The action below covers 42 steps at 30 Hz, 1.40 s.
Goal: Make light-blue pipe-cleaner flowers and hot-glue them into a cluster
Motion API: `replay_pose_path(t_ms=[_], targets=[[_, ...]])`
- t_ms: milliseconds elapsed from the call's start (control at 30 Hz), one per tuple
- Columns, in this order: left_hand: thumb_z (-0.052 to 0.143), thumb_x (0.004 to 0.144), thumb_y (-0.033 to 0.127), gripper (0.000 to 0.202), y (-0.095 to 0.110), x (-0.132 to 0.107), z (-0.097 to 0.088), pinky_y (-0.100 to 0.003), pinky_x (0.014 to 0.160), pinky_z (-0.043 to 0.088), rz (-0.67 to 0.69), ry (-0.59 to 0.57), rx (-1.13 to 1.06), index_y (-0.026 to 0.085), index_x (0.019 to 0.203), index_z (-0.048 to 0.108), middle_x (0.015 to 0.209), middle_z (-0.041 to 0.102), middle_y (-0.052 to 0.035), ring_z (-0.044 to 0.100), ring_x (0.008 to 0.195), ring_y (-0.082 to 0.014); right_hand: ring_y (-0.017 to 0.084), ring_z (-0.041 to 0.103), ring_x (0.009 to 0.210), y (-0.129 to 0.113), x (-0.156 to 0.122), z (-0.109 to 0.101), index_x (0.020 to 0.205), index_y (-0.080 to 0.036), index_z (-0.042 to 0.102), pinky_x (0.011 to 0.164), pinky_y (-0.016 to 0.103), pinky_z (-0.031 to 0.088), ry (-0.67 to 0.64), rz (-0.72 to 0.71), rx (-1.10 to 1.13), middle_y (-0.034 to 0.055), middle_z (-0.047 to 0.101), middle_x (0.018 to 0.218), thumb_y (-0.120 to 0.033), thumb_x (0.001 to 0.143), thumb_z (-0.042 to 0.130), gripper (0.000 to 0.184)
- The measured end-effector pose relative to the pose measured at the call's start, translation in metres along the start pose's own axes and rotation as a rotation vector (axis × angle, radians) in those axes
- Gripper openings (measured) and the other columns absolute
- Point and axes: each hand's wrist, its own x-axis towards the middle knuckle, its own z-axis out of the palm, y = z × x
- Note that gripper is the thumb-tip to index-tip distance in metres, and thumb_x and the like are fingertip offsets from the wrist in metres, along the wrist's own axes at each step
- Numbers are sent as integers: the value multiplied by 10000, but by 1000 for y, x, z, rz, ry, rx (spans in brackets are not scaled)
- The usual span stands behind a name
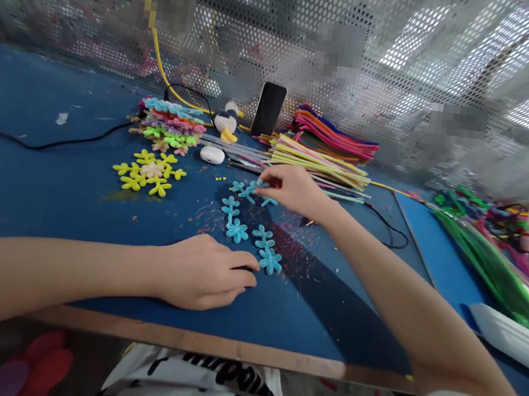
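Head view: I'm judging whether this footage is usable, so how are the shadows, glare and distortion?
Head view, front: dark shadow beside the right forearm on the blue table; blue flowers fairly clear. Head view, back: bright glare patches on the perforated screen, some blocks pixelated. Head view, right: the green bundle looks soft and stretched.

Craft workshop, by my read: scrap-littered blue counter (74,199), yellow stem bundle (320,163) far middle, green stems (484,269) bagged right, perforated metal panel (274,50) far side.

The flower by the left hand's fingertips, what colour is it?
The flower is light blue, best seen in the head view.
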Motion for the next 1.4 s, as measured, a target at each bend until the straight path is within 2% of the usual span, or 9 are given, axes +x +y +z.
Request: replay_pose_path(t_ms=[67, 133, 167, 267, 367, 467, 767, 967, 1400], targets=[[423, 1013, 260, 302, 1, -1, 1, -291, 611, 561, -5, 13, 12, 207, 1221, 636, 1327, 649, -75, 726, 828, -166, 161, 603, 679, -8, -12, -6, 1003, -177, 723, 666, 313, 489, 168, 122, 149, 20, 683, 779, -259, 812, 741, 209], [429, 1019, 281, 324, 1, -1, 3, -288, 625, 566, -15, 21, 21, 198, 1271, 615, 1338, 640, -98, 728, 853, -173, 148, 607, 607, -21, -30, -12, 1199, -216, 689, 612, 309, 504, 214, 217, 323, -5, 673, 762, -250, 803, 750, 403], [433, 1022, 300, 345, 2, -1, 3, -287, 635, 569, -22, 19, 23, 194, 1307, 595, 1349, 633, -109, 729, 870, -180, 152, 615, 581, -28, -42, -14, 1201, -220, 695, 590, 314, 513, 211, 282, 392, -7, 671, 735, -265, 801, 758, 407], [461, 1019, 380, 444, 4, 1, 5, -285, 644, 567, -62, -4, 31, 185, 1414, 518, 1392, 605, -135, 732, 893, -199, 166, 646, 574, -46, -78, -12, 975, -191, 764, 600, 332, 553, 258, 427, 466, 21, 687, 675, -357, 811, 768, 233], [487, 1002, 452, 523, 6, 4, 4, -289, 619, 559, -121, -36, 41, 190, 1455, 486, 1438, 571, -146, 732, 871, -209, 181, 668, 564, -53, -107, -1, 1082, -193, 756, 592, 345, 585, 320, 518, 519, 19, 702, 649, -383, 790, 788, 350], [486, 998, 481, 542, 7, 6, 2, -299, 617, 561, -145, -63, 46, 203, 1464, 488, 1480, 542, -135, 732, 899, -220, 183, 663, 531, -51, -124, 11, 1067, -177, 762, 534, 332, 574, 344, 620, 576, 29, 714, 638, -422, 764, 811, 393], [419, 1024, 484, 544, 5, 4, 4, -334, 674, 566, -110, -102, 69, 208, 1489, 480, 1498, 532, -120, 715, 934, -235, 153, 604, 434, -57, -130, 25, 934, -204, 776, 427, 300, 525, 369, 730, 641, 22, 717, 610, -418, 739, 837, 296], [417, 1027, 471, 541, 5, 4, 4, -341, 641, 554, -106, -107, 70, 207, 1495, 478, 1475, 553, -105, 704, 895, -223, 131, 574, 399, -54, -131, 28, 951, -180, 774, 388, 272, 488, 358, 766, 696, 24, 713, 599, -410, 737, 841, 321], [427, 1031, 456, 527, 6, 4, 1, -325, 689, 541, -113, -119, 88, 207, 1492, 486, 1486, 555, -96, 700, 931, -214, 100, 558, 388, -60, -130, 27, 998, -158, 771, 377, 234, 459, 295, 800, 607, 12, 696, 603, -382, 781, 803, 313]])
